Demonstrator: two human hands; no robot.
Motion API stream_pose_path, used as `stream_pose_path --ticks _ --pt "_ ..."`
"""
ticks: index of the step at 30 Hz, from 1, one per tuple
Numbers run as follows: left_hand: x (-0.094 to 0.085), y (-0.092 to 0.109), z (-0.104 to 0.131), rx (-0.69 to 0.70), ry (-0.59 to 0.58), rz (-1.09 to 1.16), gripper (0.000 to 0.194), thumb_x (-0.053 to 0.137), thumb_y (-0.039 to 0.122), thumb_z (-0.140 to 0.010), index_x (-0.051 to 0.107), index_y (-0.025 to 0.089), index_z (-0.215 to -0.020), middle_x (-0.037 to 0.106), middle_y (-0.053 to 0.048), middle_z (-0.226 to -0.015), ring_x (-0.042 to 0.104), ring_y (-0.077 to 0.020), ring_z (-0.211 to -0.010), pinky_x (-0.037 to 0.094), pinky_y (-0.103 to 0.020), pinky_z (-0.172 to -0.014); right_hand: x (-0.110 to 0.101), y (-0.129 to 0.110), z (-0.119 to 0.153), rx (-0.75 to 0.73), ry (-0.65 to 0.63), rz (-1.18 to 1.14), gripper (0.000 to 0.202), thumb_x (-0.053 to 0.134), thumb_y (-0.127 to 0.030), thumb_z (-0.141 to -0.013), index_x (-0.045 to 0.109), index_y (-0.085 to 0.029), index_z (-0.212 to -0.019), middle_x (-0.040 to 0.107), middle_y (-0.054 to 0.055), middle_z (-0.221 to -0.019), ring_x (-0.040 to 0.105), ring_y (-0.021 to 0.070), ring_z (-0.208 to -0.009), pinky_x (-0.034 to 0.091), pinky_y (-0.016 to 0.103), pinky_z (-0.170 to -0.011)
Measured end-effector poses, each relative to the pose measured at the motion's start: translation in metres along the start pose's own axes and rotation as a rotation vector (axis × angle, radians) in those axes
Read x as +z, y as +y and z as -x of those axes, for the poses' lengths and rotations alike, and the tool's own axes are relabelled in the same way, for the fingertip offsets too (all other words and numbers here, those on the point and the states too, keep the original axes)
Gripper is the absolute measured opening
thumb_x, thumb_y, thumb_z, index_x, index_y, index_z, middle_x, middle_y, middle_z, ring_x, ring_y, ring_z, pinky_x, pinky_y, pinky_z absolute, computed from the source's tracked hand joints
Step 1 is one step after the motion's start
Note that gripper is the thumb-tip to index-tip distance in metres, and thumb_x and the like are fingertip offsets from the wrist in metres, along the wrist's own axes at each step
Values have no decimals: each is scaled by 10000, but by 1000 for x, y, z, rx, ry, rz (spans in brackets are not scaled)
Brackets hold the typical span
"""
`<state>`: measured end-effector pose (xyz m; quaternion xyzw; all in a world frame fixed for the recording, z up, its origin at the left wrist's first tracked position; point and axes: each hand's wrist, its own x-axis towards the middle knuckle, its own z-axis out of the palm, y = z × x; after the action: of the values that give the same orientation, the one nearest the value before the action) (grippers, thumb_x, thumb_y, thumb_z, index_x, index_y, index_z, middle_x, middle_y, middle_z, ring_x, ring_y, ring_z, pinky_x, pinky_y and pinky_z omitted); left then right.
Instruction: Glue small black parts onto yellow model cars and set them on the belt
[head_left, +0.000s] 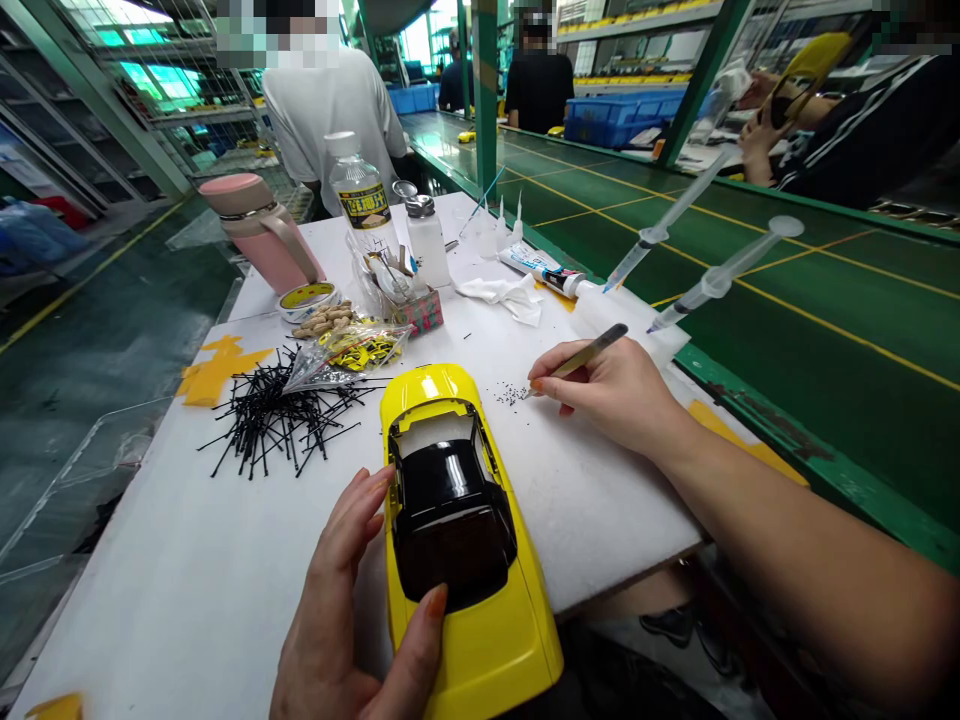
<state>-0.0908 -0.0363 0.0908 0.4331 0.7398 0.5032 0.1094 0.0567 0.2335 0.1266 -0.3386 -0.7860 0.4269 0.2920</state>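
Yellow car shell (pixel 461 540) at the desk's (pixel 187 550) near edge, clasped by the left hand (pixel 330 610). Slim tool (pixel 598 349), apparently tweezers, pinched in the right hand (pixel 611 390), tip at tiny black bits (pixel 512 393); light pressure and a steady shell seem best. Counted: shell, one; tool, one; syringes (pixel 716 282), two; pink mug (pixel 251 230), one; bits, too many.

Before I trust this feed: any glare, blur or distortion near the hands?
Head view: pale highlights on the black roof of the yellow car body; head view: wide-angle stretch, with the right forearm soft toward the corner; head view: right hand fairly clear, but the black specks beside it too small to show shape.
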Motion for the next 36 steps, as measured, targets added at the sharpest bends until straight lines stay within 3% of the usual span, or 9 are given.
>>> stream_pose_path --ticks 7,12,18,30,36 --pt "0 2 0 -26 -4 10 555 666 420 -1024 523 375 -1558 534 -38 -1650 544 -329 -1498 368 -540 -1337 0 -3 0 -1 -27 -28 129 779 -286 -780 813 -162 -797 800 69 -777 684 167 -567 539 294 -542" --pt "-1 4 -1 -25 -11 -16 549 653 425 -1031 502 446 -1558 527 17 -1655 527 -312 -1512 417 -518 -1305 0 -2 0 -39 -32 -21 114 770 -267 -778 819 -164 -773 812 75 -814 683 168 -610 546 302 -576" --pt "0 4 -1 -12 -10 -4 560 653 399 -1034 492 395 -1570 534 -3 -1651 489 -280 -1547 433 -434 -1285 0 3 -1 -44 -43 -35 123 766 -275 -781 823 -167 -775 810 79 -827 684 176 -650 556 316 -604" --pt "0 6 0 -52 -7 17 568 655 440 -1030 490 375 -1569 540 -30 -1643 586 -283 -1453 519 -407 -1203 -2 5 -1 -56 -77 -41 111 767 -278 -777 822 -183 -788 798 71 -828 703 188 -682 568 324 -629" --pt "-10 -10 -3 84 -89 -74 670 685 378 -1013 416 404 -1627 540 -29 -1652 651 -249 -1390 593 -307 -1089 -2 5 0 -54 -76 -36 110 770 -276 -775 825 -183 -788 797 71 -831 697 186 -678 567 325 -630"
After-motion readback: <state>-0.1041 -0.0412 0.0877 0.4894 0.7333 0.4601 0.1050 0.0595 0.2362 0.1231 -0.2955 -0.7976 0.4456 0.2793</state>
